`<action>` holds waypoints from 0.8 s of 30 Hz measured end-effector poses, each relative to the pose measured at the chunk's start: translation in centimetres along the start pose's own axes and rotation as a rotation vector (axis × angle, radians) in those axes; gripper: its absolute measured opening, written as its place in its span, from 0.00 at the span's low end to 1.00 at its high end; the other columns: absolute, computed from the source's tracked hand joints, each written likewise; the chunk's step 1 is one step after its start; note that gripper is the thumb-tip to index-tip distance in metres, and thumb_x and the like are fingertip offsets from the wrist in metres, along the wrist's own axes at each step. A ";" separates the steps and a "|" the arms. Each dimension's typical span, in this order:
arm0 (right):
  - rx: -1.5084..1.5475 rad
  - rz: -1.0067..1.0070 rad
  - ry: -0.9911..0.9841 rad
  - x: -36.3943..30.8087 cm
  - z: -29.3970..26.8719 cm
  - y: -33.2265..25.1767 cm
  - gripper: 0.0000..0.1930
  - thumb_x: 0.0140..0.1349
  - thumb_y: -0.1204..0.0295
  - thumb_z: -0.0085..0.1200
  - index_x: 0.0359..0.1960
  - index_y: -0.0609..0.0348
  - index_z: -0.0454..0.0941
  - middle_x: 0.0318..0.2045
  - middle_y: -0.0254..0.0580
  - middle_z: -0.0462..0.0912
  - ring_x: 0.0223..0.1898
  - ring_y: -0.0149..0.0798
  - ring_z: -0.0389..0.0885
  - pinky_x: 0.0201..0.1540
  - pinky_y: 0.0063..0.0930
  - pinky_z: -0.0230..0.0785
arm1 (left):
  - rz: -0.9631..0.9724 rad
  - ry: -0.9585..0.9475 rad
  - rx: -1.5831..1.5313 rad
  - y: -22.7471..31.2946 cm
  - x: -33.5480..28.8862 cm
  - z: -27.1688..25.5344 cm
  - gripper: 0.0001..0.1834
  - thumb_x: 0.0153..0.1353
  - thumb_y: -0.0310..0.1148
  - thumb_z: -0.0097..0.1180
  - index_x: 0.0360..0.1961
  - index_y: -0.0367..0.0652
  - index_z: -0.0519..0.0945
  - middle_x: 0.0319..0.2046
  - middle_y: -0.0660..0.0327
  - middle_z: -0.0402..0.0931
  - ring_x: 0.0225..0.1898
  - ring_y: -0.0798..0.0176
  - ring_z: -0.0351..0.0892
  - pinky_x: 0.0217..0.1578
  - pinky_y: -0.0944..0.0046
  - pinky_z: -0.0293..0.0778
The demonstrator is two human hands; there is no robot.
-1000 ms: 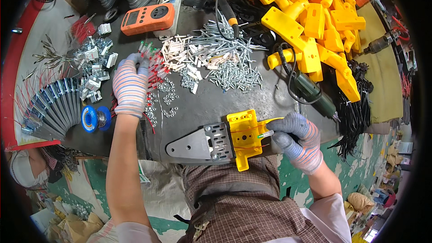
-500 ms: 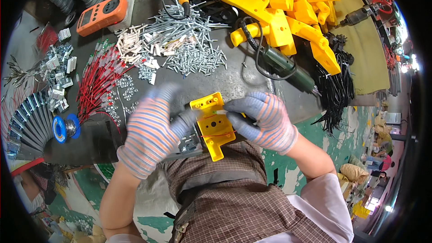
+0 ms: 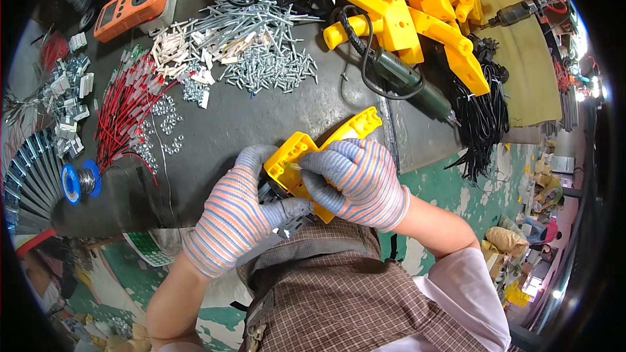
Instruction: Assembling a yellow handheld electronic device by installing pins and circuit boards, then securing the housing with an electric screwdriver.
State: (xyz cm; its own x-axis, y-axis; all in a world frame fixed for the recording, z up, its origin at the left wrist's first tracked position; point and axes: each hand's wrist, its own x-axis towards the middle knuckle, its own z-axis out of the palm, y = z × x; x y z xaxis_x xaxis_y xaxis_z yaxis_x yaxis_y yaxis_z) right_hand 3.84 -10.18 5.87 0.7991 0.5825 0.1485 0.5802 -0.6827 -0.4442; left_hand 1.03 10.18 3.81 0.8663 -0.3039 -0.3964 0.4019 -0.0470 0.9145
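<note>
My left hand (image 3: 238,205), in a striped glove with grey fingertips, is closed round the left side of a yellow plastic housing (image 3: 290,153). Its thumb presses near a dark metal-and-black part (image 3: 290,225) at the near side. The housing is hollow and tilted, partly covered by both hands. Over its open inside, my right hand (image 3: 358,179) pinches a small clear piece (image 3: 293,166); any wire on it is hidden. Beyond the right fingers, a longer yellow plastic piece (image 3: 355,125) reaches away to the right; whether it joins the housing I cannot tell.
Beyond my hands lie piles of screws (image 3: 270,68), white parts (image 3: 173,49) and red wires (image 3: 127,104). A solder spool (image 3: 81,181) stands at left. Yellow housings (image 3: 398,23), a green power screwdriver (image 3: 411,85) and black cords (image 3: 486,114) occupy the right side.
My left hand, blurred and apart from the housing before, now grips it. The housing has tilted. The longer yellow piece now shows behind my right hand. The whole view has shifted slightly.
</note>
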 end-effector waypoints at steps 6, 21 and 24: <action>-0.132 -0.097 0.133 -1.0 0.0 -1.1 0.11 0.48 0.64 0.63 0.33 0.50 0.80 0.29 0.36 0.79 0.27 0.41 0.77 0.30 0.35 0.69 | 0.081 0.071 0.318 0.3 -1.2 1.7 0.40 0.45 0.46 0.74 0.54 0.37 0.69 0.41 0.46 0.80 0.42 0.45 0.82 0.43 0.55 0.78; 0.299 0.192 -0.007 -3.0 0.3 -2.0 0.10 0.49 0.69 0.64 0.34 0.56 0.82 0.29 0.43 0.82 0.32 0.48 0.82 0.36 0.40 0.74 | 0.230 0.014 0.410 -1.8 -1.7 2.3 0.43 0.44 0.46 0.73 0.57 0.36 0.67 0.46 0.43 0.77 0.46 0.41 0.79 0.48 0.51 0.76; 0.318 0.210 -0.019 -2.2 0.5 -1.7 0.10 0.51 0.69 0.63 0.34 0.56 0.81 0.29 0.46 0.82 0.32 0.50 0.82 0.36 0.42 0.74 | 0.216 -0.006 0.386 -1.3 -1.2 1.9 0.41 0.45 0.44 0.73 0.57 0.35 0.68 0.44 0.43 0.78 0.45 0.42 0.80 0.47 0.50 0.76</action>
State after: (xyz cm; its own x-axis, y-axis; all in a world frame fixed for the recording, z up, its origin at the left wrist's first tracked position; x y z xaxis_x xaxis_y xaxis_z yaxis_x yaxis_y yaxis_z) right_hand 1.02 -10.08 5.87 0.8908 0.4542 0.0098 0.3234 -0.6188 -0.7159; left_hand -1.14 8.80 3.27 0.9162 -0.3511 -0.1931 0.0706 -0.3329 0.9403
